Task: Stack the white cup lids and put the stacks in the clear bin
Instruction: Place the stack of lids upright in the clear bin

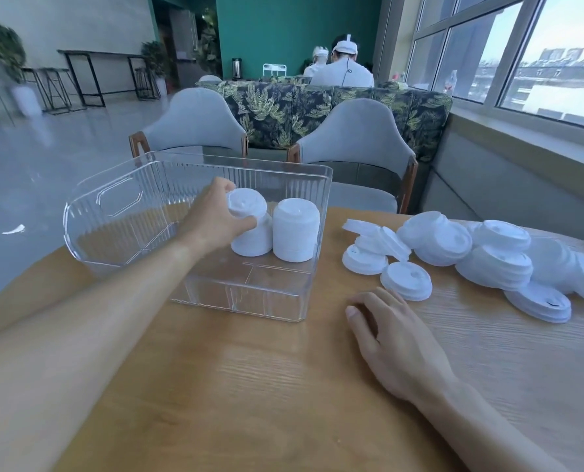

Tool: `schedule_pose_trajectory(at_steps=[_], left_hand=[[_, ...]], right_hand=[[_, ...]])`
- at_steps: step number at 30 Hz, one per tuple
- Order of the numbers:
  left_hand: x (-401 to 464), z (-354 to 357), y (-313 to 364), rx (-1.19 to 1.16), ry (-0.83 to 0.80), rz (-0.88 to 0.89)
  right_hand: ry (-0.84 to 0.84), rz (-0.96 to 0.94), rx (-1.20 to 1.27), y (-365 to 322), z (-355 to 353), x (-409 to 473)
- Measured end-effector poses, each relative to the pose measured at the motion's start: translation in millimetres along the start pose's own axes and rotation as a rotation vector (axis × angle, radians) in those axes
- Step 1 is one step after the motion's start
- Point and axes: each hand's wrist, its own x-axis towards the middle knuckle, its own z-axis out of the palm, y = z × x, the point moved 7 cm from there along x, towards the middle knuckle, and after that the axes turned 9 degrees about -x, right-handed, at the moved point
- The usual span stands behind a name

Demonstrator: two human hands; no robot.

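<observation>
Left hand (212,216) reaches over the near wall into the clear bin (113,212) and grips the top of a lid stack (249,229), fingers and thumb curled round it; this stack leans to the left, base on the bin floor. Second stack (295,229) stands upright just beside it, at the bin's right wall; whether the two touch, cannot tell. Right hand (392,338) rests on the table (249,386), palm down, fingers relaxed and slightly spread, grasping nothing. Loose lids (454,253) lie in an untidy heap on the table, right of the bin and beyond the right hand; nearest single lid (406,280) sits near the fingertips, apart from them. Two grey chairs (352,137) behind the table.
</observation>
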Motion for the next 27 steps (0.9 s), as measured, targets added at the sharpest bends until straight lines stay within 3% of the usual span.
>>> schedule_pose_trajectory(at_steps=[10,27], left_hand=[[12.3,18.4,-18.8,-0.029,-0.113,-0.045],[5.8,19.6,-15.2,0.053,-0.126,-0.057]], right_hand=[[0.032,-0.020,0.037,-0.1,2.8,3.9],[0.035,-0.021,0.041,-0.6,2.7,2.6]])
